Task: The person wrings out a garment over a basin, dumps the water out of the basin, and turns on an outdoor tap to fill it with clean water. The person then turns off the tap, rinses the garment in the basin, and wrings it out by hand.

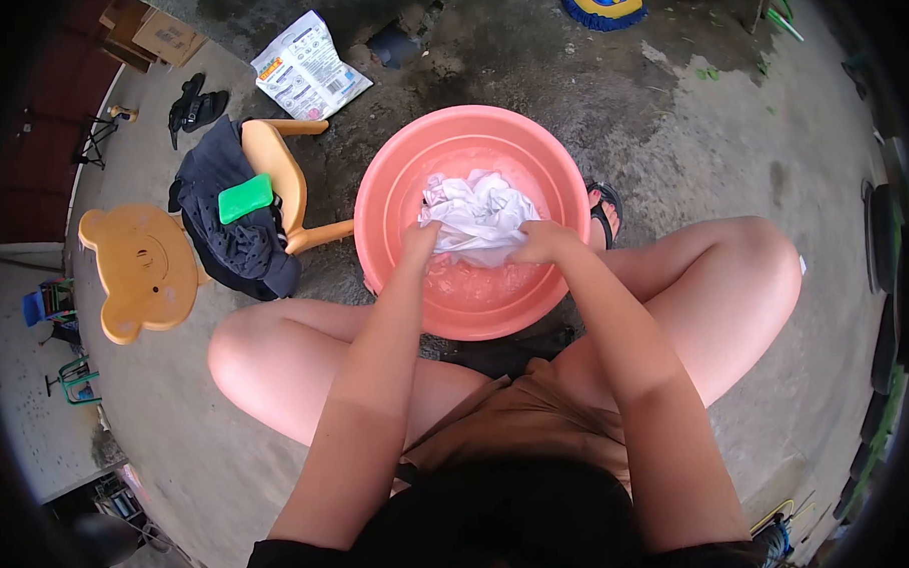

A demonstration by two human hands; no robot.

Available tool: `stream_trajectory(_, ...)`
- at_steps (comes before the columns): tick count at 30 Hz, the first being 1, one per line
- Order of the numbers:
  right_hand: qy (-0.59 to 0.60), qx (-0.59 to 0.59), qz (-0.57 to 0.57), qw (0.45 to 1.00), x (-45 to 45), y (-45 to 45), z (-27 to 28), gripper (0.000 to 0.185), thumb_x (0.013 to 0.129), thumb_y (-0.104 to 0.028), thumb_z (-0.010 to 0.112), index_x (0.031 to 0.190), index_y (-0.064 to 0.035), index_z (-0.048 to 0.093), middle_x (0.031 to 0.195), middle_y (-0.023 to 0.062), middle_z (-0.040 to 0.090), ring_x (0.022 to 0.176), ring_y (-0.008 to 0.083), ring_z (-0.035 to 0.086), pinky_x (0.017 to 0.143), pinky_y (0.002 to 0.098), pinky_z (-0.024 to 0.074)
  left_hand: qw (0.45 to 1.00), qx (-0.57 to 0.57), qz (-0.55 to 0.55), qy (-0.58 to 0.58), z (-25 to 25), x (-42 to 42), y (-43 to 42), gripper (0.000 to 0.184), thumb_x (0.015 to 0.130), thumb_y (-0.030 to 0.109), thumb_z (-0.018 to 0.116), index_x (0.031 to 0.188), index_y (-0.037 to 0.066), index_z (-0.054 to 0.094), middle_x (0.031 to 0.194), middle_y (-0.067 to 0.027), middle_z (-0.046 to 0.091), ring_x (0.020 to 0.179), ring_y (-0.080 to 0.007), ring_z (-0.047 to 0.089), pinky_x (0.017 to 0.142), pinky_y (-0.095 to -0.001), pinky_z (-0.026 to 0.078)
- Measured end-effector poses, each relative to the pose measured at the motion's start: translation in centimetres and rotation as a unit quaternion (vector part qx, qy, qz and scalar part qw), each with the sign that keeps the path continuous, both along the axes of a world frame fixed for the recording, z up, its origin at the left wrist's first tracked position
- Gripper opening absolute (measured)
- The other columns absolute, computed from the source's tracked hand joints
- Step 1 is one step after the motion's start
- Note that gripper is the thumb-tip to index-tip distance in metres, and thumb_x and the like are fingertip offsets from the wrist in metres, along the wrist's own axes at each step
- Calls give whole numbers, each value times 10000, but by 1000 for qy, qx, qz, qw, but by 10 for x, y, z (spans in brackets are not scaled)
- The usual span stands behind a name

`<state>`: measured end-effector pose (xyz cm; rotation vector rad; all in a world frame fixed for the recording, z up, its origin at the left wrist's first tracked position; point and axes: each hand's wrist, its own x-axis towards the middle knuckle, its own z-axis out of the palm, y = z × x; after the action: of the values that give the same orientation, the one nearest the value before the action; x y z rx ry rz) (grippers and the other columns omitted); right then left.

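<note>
A pink plastic basin (469, 325) stands on the ground between my legs, with some water in it. Bunched up in the water is a wet white cloth (482, 210), probably a garment, though its shape cannot be made out. My left hand (419, 243) grips the cloth at its left edge. On the opposite side my right hand (539, 241) is closed on the cloth's right edge. The fingers of both hands are partly hidden by the fabric.
Left of the basin, a small yellow chair (278, 168) with a bear-shaped back (140, 268) carries dark clothes (240, 252) and a green bar (245, 199). A white printed bag (312, 69) lies beyond, near black sandals (197, 105). A blue-and-yellow mop head (606, 4) is at the top.
</note>
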<state>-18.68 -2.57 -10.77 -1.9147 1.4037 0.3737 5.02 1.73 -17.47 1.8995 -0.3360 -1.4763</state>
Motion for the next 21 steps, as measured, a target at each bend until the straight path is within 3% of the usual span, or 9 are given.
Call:
stream_trajectory(4, 105, -88, 132, 982, -24, -15, 36, 270, 743, -203, 618, 951, -40, 667, 967, 124, 671, 914, 281, 649, 767, 381, 519, 976, -44, -178, -118, 106, 46, -41, 269, 824, 201, 562, 1051, 56, 559, 968, -65, 603, 837, -192, 619, 680, -336, 549)
stream_trajectory(7, 79, -142, 70, 984, -21, -26, 94, 264, 749, -223, 630, 954, -62, 673, 935, 99, 676, 894, 260, 651, 740, 372, 524, 934, -75, -307, -166, 187, 56, -49, 278, 816, 232, 608, 1026, 51, 594, 931, -66, 625, 855, -150, 615, 706, -286, 538)
stream_trajectory(10, 0, -149, 55, 987, -24, -25, 160, 262, 752, -242, 638, 947, -74, 683, 895, 113, 673, 856, 264, 653, 733, 378, 519, 916, -78, -347, -184, 229, 62, -39, 370, 789, 281, 663, 1058, 36, 599, 950, -64, 632, 869, -155, 612, 733, -280, 516)
stream_trajectory(13, -77, -159, 51, 983, -24, -28, 190, 275, 740, -277, 657, 929, -81, 694, 868, 125, 669, 825, 274, 648, 726, 381, 512, 790, -128, -486, -351, 256, 54, -18, 429, 795, 298, 669, 1093, 0, 589, 950, -72, 644, 854, -176, 610, 757, -291, 488)
stream_trajectory(14, -122, -134, 15, 983, -22, -25, 204, 269, 743, -215, 677, 926, -18, 682, 767, 158, 659, 742, 256, 651, 669, 371, 505, 764, -158, -494, -384, 262, 48, -9, 386, 795, 266, 667, 1052, -17, 613, 926, -95, 653, 824, -202, 604, 763, -307, 465)
stream_trajectory(17, -238, -146, 7, 960, -23, -33, 195, 273, 751, -204, 669, 912, 17, 671, 713, 154, 643, 681, 212, 635, 630, 351, 492, 769, -107, -492, -395, 255, 44, -6, 302, 787, 242, 664, 947, -14, 653, 895, -112, 651, 774, -217, 604, 736, -320, 467)
stream_trajectory(18, -261, -135, -13, 956, -22, -35, 194, 275, 755, -204, 667, 917, 19, 667, 722, 140, 643, 683, 201, 627, 636, 342, 489, 780, -119, -464, -402, 252, 41, -6, 255, 766, 228, 674, 873, -4, 674, 930, -119, 624, 833, -252, 581, 776, -338, 453)
stream_trajectory(21, -329, -94, -70, 937, -23, -32, 186, 286, 767, -204, 661, 935, 28, 649, 753, 104, 640, 703, 177, 608, 661, 320, 480, 710, -292, -386, -512, 238, 38, -1, 258, 740, 221, 683, 864, -6, 685, 998, -124, 592, 998, -306, 517, 877, -361, 416)
